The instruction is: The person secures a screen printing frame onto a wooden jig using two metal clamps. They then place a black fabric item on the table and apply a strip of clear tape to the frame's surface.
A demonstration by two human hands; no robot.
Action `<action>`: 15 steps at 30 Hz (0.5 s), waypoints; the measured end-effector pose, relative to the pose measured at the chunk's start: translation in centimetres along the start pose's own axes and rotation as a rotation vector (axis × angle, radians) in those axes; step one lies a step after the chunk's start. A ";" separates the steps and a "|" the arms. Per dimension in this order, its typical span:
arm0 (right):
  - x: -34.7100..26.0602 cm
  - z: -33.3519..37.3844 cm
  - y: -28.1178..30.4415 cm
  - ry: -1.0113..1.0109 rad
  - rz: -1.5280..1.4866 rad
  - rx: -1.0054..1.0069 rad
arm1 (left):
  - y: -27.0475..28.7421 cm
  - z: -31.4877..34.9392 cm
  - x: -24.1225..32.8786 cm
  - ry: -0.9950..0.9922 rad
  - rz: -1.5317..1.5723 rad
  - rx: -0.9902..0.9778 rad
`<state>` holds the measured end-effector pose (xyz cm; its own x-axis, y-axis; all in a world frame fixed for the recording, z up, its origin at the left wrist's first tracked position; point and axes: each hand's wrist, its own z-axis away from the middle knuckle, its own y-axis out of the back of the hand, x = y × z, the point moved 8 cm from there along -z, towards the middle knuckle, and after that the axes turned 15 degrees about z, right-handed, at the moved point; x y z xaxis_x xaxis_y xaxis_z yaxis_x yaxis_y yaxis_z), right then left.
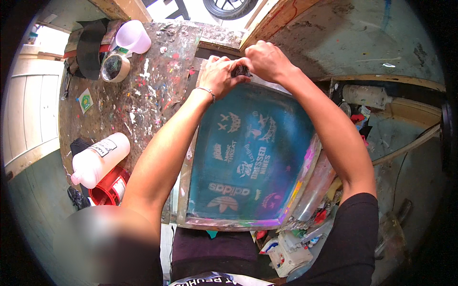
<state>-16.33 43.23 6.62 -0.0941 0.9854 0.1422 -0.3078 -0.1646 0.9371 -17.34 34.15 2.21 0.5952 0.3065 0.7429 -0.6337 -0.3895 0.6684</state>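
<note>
A screen-printing frame (183,202) with blue-green mesh and pale stencil designs lies in front of me. At its far edge, my left hand (222,77) is closed round a small dark, rounded thing (242,71), whose kind I cannot make out. My right hand (268,62) is just to the right, its fingers curled tight against the left hand's fingertips. Whatever the right fingers grip, if anything, is hidden. Both forearms reach over the frame's sides.
A paint-spattered worktop (162,90) carries a roll of tape (115,68) and a pink jug (134,37) at the far left. Nearer lie a white bottle (102,159) and a red container (107,190). Wooden beams (276,21) border the far side; clutter (291,252) sits below right.
</note>
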 end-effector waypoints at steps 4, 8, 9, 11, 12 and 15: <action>2.8 -0.6 -2.7 -0.317 -0.469 -0.046 | 0.0 0.3 -1.0 0.016 -0.013 0.156; 4.9 1.1 -8.0 -0.585 -1.058 -0.398 | -1.1 -0.1 -0.2 -0.044 -0.025 0.147; 4.4 0.9 -7.0 -0.530 -0.992 -0.416 | -0.7 0.0 -0.4 -0.045 -0.055 0.153; 2.5 0.0 -0.1 -0.200 -0.365 -0.099 | -0.1 0.2 -1.0 -0.054 -0.101 0.169; 0.9 0.3 3.3 -0.113 -0.115 -0.030 | -0.4 0.4 -1.8 -0.037 -0.123 0.139; -2.5 2.4 5.6 0.374 0.056 0.006 | -0.2 -0.5 -1.0 -0.062 -0.059 0.065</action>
<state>-15.52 39.97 12.24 -0.4503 0.8903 0.0676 -0.2874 -0.2162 0.9331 -18.04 34.35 1.33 0.6612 0.2764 0.6974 -0.5645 -0.4291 0.7052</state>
